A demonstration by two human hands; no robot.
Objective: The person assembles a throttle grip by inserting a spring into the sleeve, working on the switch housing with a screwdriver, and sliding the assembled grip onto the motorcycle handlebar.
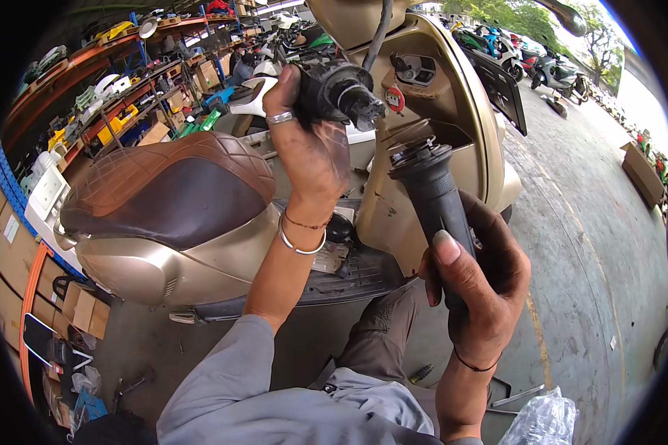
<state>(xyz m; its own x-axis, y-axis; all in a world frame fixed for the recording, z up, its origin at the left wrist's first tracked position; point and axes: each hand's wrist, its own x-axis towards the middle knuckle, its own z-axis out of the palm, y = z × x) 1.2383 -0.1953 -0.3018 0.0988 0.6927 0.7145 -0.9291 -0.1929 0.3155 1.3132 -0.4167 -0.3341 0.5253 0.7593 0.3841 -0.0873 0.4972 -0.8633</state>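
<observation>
At the upper middle, my left hand (308, 152), with a ring and bracelets, is closed around a black handlebar switch housing (321, 93). A dark, greasy shaft end (364, 106) sticks out of it toward the right. My right hand (490, 278), its fingers blackened, is wrapped around a black rubber handlebar grip (441, 200). The grip stands nearly upright, apart from the shaft, its flanged end up. Most fingers of my left hand are hidden behind the housing.
A gold scooter (130, 263) with a brown seat (178, 189) stands before me. A key with a red tag (395, 100) hangs at its front panel. Shelves of parts (89, 111) line the left; more scooters (560, 70) are parked at the back right. Plastic wrap (542, 419) lies at lower right.
</observation>
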